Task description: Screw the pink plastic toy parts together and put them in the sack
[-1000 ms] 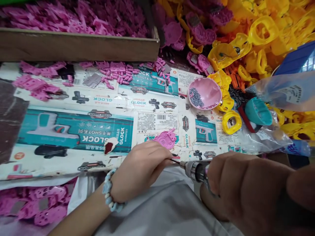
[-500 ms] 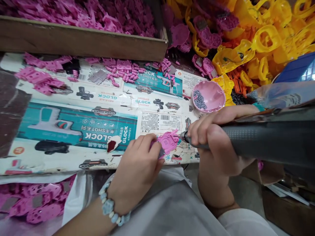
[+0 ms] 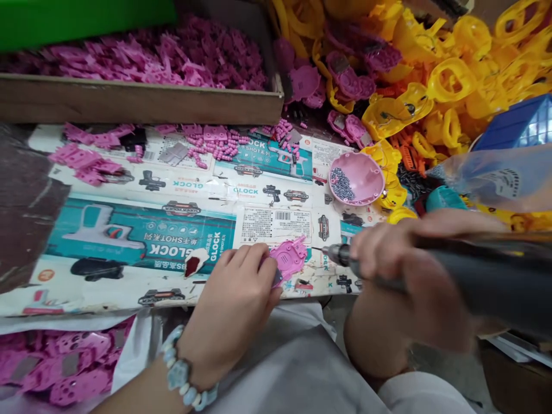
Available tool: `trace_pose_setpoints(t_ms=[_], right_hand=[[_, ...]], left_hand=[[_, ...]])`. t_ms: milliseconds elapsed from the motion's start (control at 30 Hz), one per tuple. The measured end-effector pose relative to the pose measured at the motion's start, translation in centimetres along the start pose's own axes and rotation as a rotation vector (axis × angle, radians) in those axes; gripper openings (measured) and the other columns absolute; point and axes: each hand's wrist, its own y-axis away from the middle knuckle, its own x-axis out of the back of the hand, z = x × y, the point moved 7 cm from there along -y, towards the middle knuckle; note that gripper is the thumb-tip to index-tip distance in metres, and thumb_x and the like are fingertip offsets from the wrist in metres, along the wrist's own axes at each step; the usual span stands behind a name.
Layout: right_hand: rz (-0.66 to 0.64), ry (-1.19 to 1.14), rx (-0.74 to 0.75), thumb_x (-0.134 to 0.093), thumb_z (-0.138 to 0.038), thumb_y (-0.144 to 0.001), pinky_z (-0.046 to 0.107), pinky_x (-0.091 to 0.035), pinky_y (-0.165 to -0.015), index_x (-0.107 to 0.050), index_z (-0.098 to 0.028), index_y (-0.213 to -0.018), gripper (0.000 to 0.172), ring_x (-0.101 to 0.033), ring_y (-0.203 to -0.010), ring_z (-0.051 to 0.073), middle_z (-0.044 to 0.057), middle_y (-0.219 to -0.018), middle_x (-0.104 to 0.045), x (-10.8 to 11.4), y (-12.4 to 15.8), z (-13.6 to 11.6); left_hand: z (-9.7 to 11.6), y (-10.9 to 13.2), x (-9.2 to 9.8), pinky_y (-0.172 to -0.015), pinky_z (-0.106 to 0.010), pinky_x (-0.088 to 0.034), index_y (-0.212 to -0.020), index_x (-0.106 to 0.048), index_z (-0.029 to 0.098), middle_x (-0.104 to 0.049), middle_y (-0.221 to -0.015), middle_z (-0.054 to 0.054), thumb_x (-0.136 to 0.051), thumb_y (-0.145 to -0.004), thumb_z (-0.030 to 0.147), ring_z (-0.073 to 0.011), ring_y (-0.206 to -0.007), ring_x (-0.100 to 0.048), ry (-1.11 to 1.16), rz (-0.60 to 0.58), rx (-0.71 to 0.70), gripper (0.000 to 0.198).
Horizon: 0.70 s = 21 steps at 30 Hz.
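My left hand, with a beaded bracelet on its wrist, grips a pink plastic toy part above a printed cardboard sheet. My right hand is wrapped around a dark handheld rotary drill. Its metal chuck points left, and a thin bit reaches toward the pink part. The bit tip seems a short way from the part. Motion blur softens my right hand and the drill. My left fingers hide part of the pink piece.
A wooden tray of pink parts stands behind the sheet. Yellow plastic parts are heaped at the back right. A pink bowl-shaped shell holds small metal screws. A clear plastic bag lies at right; more pink parts lie at lower left.
The drill has risen from beside my lap to the pink part, which my left hand has picked up from the sheet. The view has also shifted slightly.
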Motion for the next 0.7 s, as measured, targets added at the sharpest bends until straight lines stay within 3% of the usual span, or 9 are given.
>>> trace_pose_setpoints(t_ms=[100, 167, 267, 367, 500, 700], right_hand=[[0.283, -0.194, 0.032, -0.058, -0.016, -0.077, 0.029, -0.039, -0.043, -0.055, -0.021, -0.086, 0.011, -0.039, -0.039, 0.009, -0.007, -0.051, -0.041, 3.1, 0.2, -0.3], [0.332, -0.226, 0.032, -0.059, -0.013, -0.073, 0.029, -0.037, -0.042, -0.056, -0.02, -0.083, 0.013, -0.04, -0.039, 0.009, -0.007, -0.05, -0.042, 4.4, 0.4, 0.4], [0.346, -0.252, 0.017, -0.057, -0.011, -0.073, 0.03, -0.038, -0.044, -0.055, -0.021, -0.086, 0.016, -0.041, -0.039, 0.01, -0.006, -0.051, -0.043, 5.7, 0.8, 1.8], [0.325, -0.266, 0.003, -0.058, -0.014, -0.075, 0.029, -0.038, -0.045, -0.054, -0.021, -0.089, 0.016, -0.041, -0.039, 0.01, -0.006, -0.051, -0.043, 6.5, 1.4, 2.6], [0.316, -0.308, -0.028, -0.059, -0.015, -0.076, 0.029, -0.039, -0.045, -0.053, -0.02, -0.089, 0.015, -0.041, -0.04, 0.01, -0.006, -0.051, -0.044, 6.5, 1.7, 3.0], [0.266, -0.371, 0.052, -0.058, -0.009, -0.075, 0.027, -0.039, -0.043, -0.053, -0.015, -0.09, 0.016, -0.041, -0.039, 0.008, -0.006, -0.053, -0.045, 5.3, 1.1, 2.1]], left_hand=[[-0.2, -2.7, 0.6, -0.066, -0.04, -0.046, -0.08, -0.062, 0.017, -0.064, -0.087, -0.008, -0.057, -0.08, 0.016, -0.0255, -0.076, -0.059, -0.089, -0.111, -0.068, 0.005], [-0.9, -5.2, 1.0, -0.066, -0.039, -0.045, -0.075, -0.063, 0.017, -0.065, -0.08, -0.008, -0.052, -0.08, 0.011, -0.0259, -0.074, -0.06, -0.19, -0.143, -0.063, 0.014], [-2.3, -8.8, 1.1, -0.069, -0.04, -0.043, -0.071, -0.065, 0.016, -0.066, -0.075, -0.01, -0.05, -0.08, 0.009, -0.0283, -0.078, -0.062, -0.31, -0.119, -0.022, 0.019], [-3.0, -10.6, 0.4, -0.07, -0.039, -0.043, -0.07, -0.068, 0.016, -0.068, -0.077, -0.009, -0.05, -0.083, 0.018, -0.0276, -0.08, -0.062, -0.313, -0.104, -0.028, 0.022], [-2.9, -11.1, -0.4, -0.071, -0.037, -0.041, -0.071, -0.07, 0.017, -0.068, -0.076, -0.007, -0.047, -0.084, 0.018, -0.0238, -0.078, -0.061, -0.274, -0.077, -0.022, 0.027], [-2.8, -11.0, -0.6, -0.071, -0.036, -0.04, -0.076, -0.066, 0.015, -0.067, -0.08, -0.007, -0.043, -0.085, 0.014, -0.0235, -0.081, -0.06, -0.224, -0.134, -0.004, 0.025]])
